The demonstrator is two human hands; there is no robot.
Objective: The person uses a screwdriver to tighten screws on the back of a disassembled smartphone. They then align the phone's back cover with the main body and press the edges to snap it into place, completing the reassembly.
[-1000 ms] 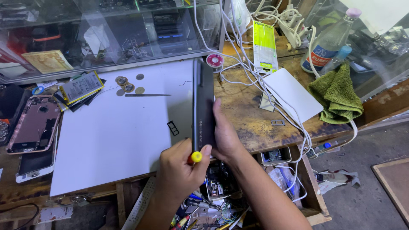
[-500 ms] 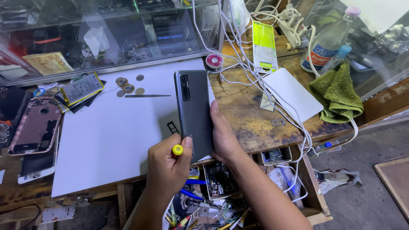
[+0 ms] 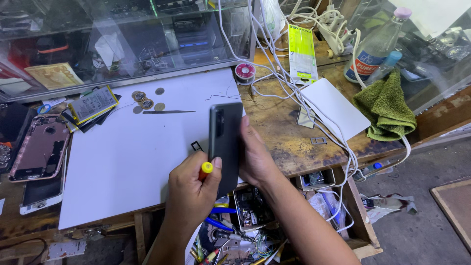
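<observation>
right hand (image 3: 255, 157) fingers wrapped on dark phone (image 3: 225, 142) held upright over white surface (image 3: 122, 167), left hand (image 3: 191, 191) fingers pinching yellow-capped screwdriver (image 3: 205, 169) at its edge; best kept steady, tip square.

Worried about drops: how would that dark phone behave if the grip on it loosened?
The dark phone looks smooth and glossy, so probably slippery. Stiff and thin, it is held tilted over the white mat by the right hand alone, so it would likely topple flat.
</observation>
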